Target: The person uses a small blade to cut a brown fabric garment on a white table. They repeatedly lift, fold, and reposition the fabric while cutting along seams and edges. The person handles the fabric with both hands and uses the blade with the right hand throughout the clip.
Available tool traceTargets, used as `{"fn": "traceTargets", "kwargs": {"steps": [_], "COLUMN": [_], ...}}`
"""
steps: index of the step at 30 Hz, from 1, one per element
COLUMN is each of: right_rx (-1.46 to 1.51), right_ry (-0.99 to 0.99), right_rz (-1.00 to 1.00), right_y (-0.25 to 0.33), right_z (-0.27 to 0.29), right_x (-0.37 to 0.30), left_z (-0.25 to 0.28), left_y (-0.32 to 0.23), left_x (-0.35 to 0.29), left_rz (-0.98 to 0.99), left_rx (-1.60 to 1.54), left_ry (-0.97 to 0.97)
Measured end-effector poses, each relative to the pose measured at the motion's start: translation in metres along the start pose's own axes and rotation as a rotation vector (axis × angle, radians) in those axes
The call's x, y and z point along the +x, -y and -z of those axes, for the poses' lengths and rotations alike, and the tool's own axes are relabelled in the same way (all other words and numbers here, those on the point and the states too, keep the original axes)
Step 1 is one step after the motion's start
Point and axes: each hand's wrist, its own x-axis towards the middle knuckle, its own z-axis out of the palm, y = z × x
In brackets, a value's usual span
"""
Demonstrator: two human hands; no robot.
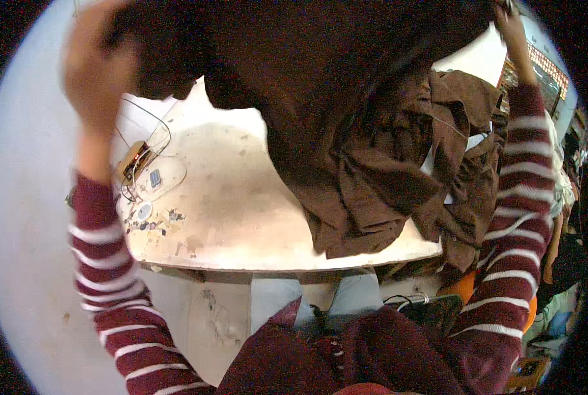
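Left hand (103, 74) and right hand (511, 29), wide apart, have fingers closed on brown cloth (294, 66) — seemingly so it hangs spread above the pale table (221, 178).

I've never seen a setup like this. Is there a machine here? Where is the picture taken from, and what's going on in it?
There is no machine at work: these are a person's two bare hands, with arms in maroon knitted sleeves with white stripes. The picture comes from a wide camera worn on the head, looking down, so straight edges bend near the rim. The left hand and right hand hold up a large dark brown cloth. Below is a pale, stained tabletop. More crumpled brown fabric lies on its right side; I can't tell whether it is a separate piece. Toward the left sits a small brown box with thin wires.
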Motion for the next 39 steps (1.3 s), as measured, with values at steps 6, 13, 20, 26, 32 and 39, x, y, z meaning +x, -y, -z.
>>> {"fn": "traceTargets", "kwargs": {"steps": [6, 13, 20, 26, 32, 39], "right_rx": [-0.169, 0.232, 0.429, 0.357, 0.338, 0.421], "right_ry": [0.506, -0.034, 0.472, 0.088, -0.419, 0.465], "right_rz": [-0.416, -0.573, -0.15, -0.619, -0.784, -0.206], "right_y": [-0.054, 0.106, 0.231, 0.147, 0.099, 0.218], "right_z": [-0.048, -0.061, -0.174, -0.2, -0.114, -0.132], "right_x": [-0.246, -0.328, -0.3, -0.279, -0.316, -0.344], "left_z": [0.01, 0.049, 0.044, 0.061, 0.068, 0.058], "left_y": [-0.233, -0.315, -0.26, -0.254, -0.268, -0.301], "left_x": [-0.165, -0.231, -0.253, -0.285, -0.287, -0.263], "left_rz": [0.173, 0.602, 1.037, 0.888, 0.888, 0.788], "left_rx": [-0.656, -1.147, -0.596, -0.221, -0.272, -0.736], "left_ry": [0.573, 0.643, 0.427, 1.079, 0.994, 0.738]}}
